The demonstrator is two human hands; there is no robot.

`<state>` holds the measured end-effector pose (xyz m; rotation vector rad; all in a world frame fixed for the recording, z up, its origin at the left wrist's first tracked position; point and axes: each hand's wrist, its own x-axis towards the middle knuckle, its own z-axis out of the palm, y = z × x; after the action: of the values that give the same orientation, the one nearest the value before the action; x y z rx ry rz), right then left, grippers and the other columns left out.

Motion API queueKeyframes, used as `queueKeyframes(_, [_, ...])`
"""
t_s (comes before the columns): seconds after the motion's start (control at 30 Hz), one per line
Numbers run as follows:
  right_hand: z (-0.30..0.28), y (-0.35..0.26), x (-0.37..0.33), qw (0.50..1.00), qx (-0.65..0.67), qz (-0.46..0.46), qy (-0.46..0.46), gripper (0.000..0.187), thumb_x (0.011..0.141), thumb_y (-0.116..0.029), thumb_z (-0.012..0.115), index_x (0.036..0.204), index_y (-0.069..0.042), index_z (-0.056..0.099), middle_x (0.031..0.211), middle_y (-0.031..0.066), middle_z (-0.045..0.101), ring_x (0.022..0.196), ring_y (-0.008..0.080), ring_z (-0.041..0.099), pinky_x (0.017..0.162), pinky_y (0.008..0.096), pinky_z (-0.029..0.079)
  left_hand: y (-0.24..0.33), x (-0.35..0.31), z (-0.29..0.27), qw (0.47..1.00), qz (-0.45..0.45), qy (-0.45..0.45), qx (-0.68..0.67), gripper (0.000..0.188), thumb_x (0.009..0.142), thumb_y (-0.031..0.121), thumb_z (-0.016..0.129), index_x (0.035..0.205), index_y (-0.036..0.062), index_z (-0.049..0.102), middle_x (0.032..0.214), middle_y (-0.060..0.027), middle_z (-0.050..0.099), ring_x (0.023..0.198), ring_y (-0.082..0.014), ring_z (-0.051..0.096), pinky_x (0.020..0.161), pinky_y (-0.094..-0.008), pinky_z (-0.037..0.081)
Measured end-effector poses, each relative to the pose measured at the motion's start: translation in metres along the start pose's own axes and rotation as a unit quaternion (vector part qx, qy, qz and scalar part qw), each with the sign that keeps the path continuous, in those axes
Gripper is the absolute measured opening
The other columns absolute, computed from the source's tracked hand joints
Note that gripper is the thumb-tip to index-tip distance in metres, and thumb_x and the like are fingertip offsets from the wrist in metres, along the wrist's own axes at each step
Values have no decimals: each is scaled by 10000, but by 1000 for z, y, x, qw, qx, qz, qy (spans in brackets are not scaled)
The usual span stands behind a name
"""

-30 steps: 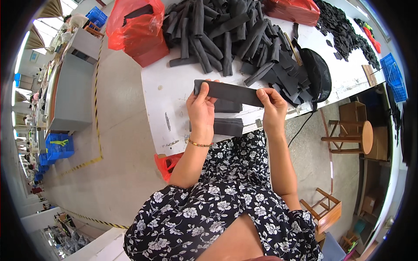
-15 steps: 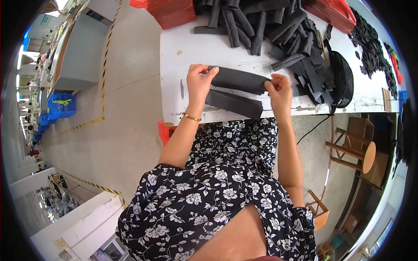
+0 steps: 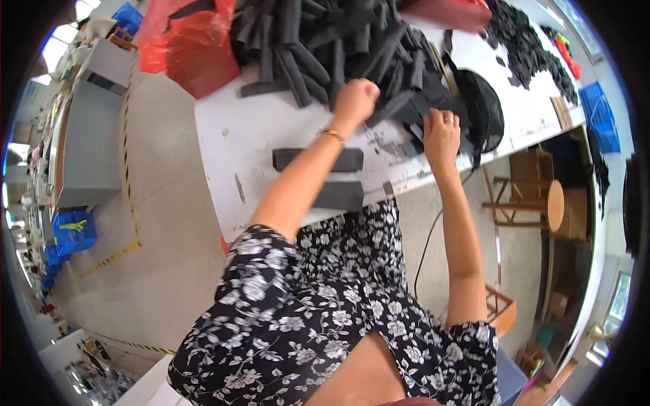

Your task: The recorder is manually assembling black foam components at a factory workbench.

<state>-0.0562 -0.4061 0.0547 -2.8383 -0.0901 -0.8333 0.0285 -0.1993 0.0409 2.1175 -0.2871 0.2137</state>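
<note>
My left hand [image 3: 356, 103] reaches across to the near side of a pile of black rolled strips [image 3: 291, 51]. Its fingers are curled in, and what they hold, if anything, is hidden. My right hand [image 3: 441, 139] is over flat black pieces [image 3: 413, 111] beside the pile. Those fingers bend down and in, with their tips hard to see. Below my left forearm, one flat black strip [image 3: 347, 160] lies on the white table. Nearer the front edge rests a flat black strip or stack [image 3: 340, 196], also partly covered by that arm.
A red plastic bag [image 3: 196, 54] stands at the table's far left, another red bag [image 3: 453, 12] at the back. A black mesh-covered round object [image 3: 482, 111] sits to the right, its cable hanging over the edge. A wooden stool [image 3: 555, 205] stands at right, below table height.
The strip my two hands held is now down on the table. My left hand has moved right and away to the pile, my right hand to the flat pieces. The view has shifted right.
</note>
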Motion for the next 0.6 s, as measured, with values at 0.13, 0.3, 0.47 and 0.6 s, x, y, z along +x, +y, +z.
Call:
queueKeyframes(0.13, [36, 15, -5, 949, -213, -18, -233, 370, 930, -216, 501, 1262, -58, 543, 1268, 108, 578, 1216, 266, 517, 984, 395, 431, -32, -10, 87, 989, 56, 0, 135, 159, 719, 137, 610, 628, 45, 702, 679, -195, 659, 685, -353, 667, 645, -448, 541])
queueKeyframes(0.3, [77, 62, -27, 942, -192, -141, -237, 133, 879, -118, 502, 898, -59, 620, 964, 117, 620, 951, 261, 607, 813, 370, 497, 3, -26, 76, 994, -92, 65, 13, 131, 638, 120, 601, 636, 22, 688, 670, -218, 642, 639, -392, 650, 611, -485, 524])
queueKeyframes(0.47, [9, 73, -15, 952, -203, -184, -134, 103, 894, -117, 490, 863, -44, 555, 893, 120, 590, 922, 306, 613, 743, 412, 502, 46, -54, -4, 903, -161, -47, -396, 115, 804, 7, 585, 894, -65, 594, 724, -196, 661, 631, -305, 691, 556, -416, 548])
queueKeyframes(0.6, [-23, 75, 9, 981, -119, -133, -74, 168, 957, -149, 506, 977, -33, 626, 952, 148, 629, 845, 306, 646, 669, 404, 520, 52, -94, -64, 756, -250, 49, -603, 180, 838, -56, 603, 1006, -110, 565, 770, -160, 661, 663, -288, 685, 615, -394, 584])
